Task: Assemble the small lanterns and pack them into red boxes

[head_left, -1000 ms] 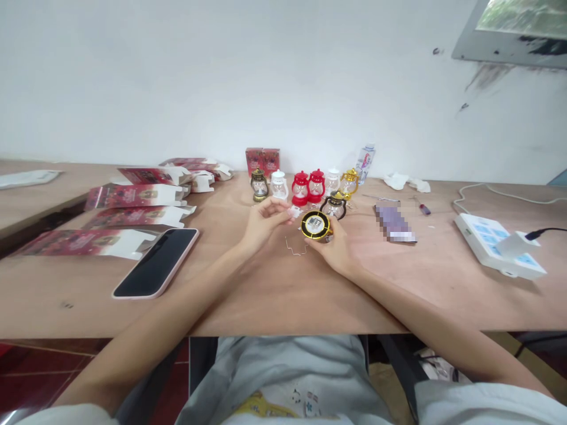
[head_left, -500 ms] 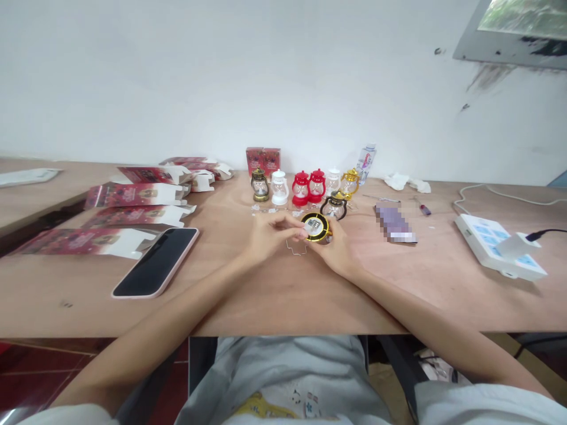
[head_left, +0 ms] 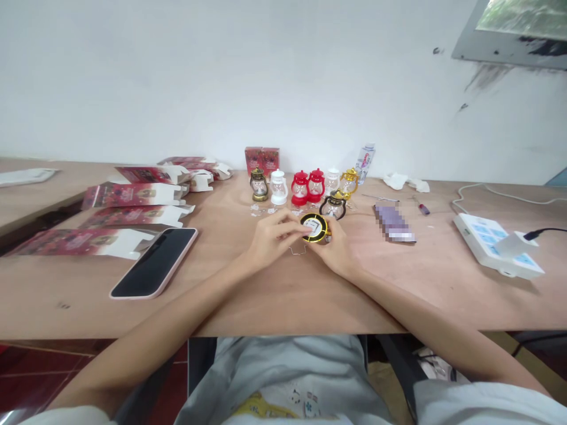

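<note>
Holding a round black lantern base (head_left: 314, 227) with a gold ring, face up, just above the worktop (head_left: 283, 295) and near its middle. Gripping it from below and behind with the right hand (head_left: 335, 249), with closed fingers around its edge. Pinching at its white middle with the left hand (head_left: 271, 237), with bunched fingertips touching the base; cannot tell if anything small sits between them.

Just below the 2 hands, flat on the worktop: a thin bent wire (head_left: 297, 251). Right behind the base, standing up: a little black lantern (head_left: 333, 206).

Farther back, in a row of 6 small lanterns from left to right: 1 bronze lantern (head_left: 259, 184), 1 white lantern (head_left: 279, 187), 2 red lanterns (head_left: 308, 187), 1 more white one and 1 gold lantern (head_left: 349, 182). In front of the row: some tiny clear bits (head_left: 261, 208). Behind the row, by the wall: 2 red boxes (head_left: 262, 160) and a small bottle (head_left: 365, 159).

Off to the left: flat red cartons (head_left: 133, 195) and a phone (head_left: 155, 262) with a dark screen, well apart from the hands. Off to the right: a small screwdriver (head_left: 423, 206), then a white power strip (head_left: 496, 245) with a plug in it
</note>
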The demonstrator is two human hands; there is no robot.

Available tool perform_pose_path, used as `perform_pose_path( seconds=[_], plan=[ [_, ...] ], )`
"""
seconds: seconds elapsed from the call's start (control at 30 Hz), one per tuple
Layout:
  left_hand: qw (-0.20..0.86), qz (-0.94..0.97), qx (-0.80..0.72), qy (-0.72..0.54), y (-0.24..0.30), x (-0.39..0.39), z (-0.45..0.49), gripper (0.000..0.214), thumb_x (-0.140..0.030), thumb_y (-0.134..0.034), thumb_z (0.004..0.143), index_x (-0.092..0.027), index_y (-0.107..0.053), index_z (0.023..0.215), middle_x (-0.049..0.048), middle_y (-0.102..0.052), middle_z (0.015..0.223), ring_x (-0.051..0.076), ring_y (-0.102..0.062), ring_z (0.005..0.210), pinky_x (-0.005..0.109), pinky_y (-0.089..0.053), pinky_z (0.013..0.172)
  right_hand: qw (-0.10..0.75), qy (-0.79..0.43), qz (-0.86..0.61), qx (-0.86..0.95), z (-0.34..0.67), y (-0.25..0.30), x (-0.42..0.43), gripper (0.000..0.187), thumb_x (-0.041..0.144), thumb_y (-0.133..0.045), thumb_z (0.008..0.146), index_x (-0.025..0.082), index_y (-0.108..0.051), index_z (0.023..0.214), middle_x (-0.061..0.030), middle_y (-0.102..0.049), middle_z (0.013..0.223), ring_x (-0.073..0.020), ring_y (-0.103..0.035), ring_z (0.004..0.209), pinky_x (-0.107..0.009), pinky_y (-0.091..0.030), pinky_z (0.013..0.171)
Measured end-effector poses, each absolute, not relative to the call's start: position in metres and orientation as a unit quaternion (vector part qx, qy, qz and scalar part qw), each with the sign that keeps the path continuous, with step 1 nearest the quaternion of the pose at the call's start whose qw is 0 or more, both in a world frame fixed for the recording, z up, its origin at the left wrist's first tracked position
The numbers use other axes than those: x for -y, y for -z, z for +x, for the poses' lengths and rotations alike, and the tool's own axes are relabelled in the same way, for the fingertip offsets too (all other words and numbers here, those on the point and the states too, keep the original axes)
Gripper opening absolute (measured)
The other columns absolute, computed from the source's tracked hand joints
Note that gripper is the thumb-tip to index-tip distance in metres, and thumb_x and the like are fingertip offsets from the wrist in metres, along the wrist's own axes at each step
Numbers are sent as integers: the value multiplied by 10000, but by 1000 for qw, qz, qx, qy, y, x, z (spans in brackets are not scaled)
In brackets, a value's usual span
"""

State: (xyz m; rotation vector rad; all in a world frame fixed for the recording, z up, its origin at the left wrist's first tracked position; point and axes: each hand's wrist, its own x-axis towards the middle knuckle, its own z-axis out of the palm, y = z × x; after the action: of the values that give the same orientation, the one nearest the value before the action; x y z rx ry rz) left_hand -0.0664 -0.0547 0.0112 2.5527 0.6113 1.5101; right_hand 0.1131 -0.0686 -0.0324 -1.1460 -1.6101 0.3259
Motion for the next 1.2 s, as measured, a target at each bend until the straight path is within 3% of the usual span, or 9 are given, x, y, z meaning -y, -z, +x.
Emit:
perform_pose_path(
  seconds=[0.33, 1.0, 1.2],
  plan=[
    [-80, 871, -141, -464, -7, 47, -68, 152, -240, -566, 880, -236, -715, 908, 45, -733, 920, 142, -606, 800, 278, -500, 735, 536, -124, -476, 687, 114, 34, 68, 440, 232, -704, 688, 216, -532, 1093, -80, -638, 1098, -243, -596, 1016, -414, -488, 872],
    [-136, 870, -203, -428, -5, 52, -67, 150, -268, -602, 839, -283, -699, 952, 21, -729, 1008, 198, -604, 941, 362, -430, 798, 543, -120, -461, 692, 115, 37, 67, 442, 232, -693, 692, 227, -546, 1109, -73, -645, 1104, -240, -605, 1003, -406, -492, 861],
    [-151, 875, -180, -423, -4, 53, -67, 284, -337, -661, 774, -293, -664, 1054, 19, -713, 1074, 231, -605, 965, 381, -387, 806, 562, -135, -467, 669, 116, 37, 67, 447, 294, -725, 678, 208, -555, 1083, -78, -649, 1079, -246, -600, 1005, -406, -484, 873]
  ],
)
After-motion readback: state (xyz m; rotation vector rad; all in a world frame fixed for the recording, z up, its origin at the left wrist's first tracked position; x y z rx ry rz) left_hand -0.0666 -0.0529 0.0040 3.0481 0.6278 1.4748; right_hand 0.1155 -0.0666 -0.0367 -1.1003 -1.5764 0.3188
